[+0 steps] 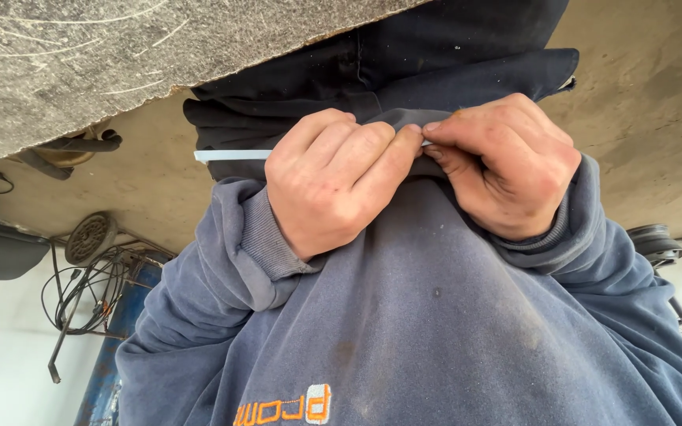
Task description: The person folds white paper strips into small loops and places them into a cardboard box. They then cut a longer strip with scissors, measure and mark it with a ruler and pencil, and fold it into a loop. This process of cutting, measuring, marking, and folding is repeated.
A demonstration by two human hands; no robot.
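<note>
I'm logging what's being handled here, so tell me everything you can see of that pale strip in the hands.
The pale strip is thin, flat and whitish-blue, plastic by its look. It lies level against the dark trousers, one end free. The other end is hidden by the left hand, whose fingertips meet those of the right hand.

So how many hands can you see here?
2. The left hand and the right hand meet at the middle of the picture, pinching a thin pale strip against the blue sweatshirt. None hidden, seemingly.
</note>
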